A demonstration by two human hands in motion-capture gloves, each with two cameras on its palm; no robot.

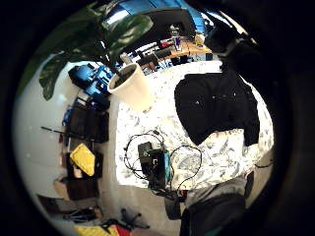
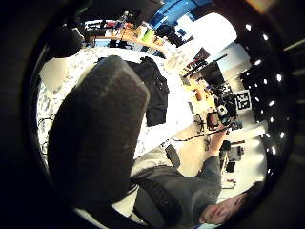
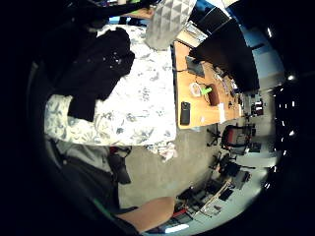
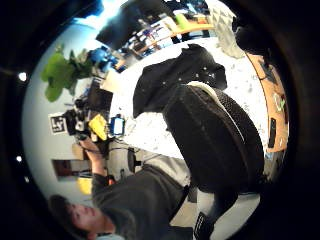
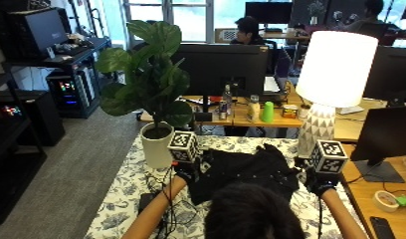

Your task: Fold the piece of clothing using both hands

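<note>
Left hand (image 5: 187, 172) and right hand (image 5: 318, 182) hovered beside the black garment (image 5: 246, 172) lying crumpled on the table (image 5: 127, 191); finger positions couldn't be told. Uneven grabs might bunch it, or knock the plant pot (image 5: 156, 145).

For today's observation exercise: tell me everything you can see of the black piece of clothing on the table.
The black piece of clothing lies crumpled and unfolded on the floral-patterned tablecloth, between the left hand and the right hand. It looks like soft fabric dotted with small pale specks. The person's head hides its near edge. Whether either hand touches it cannot be told.
</note>
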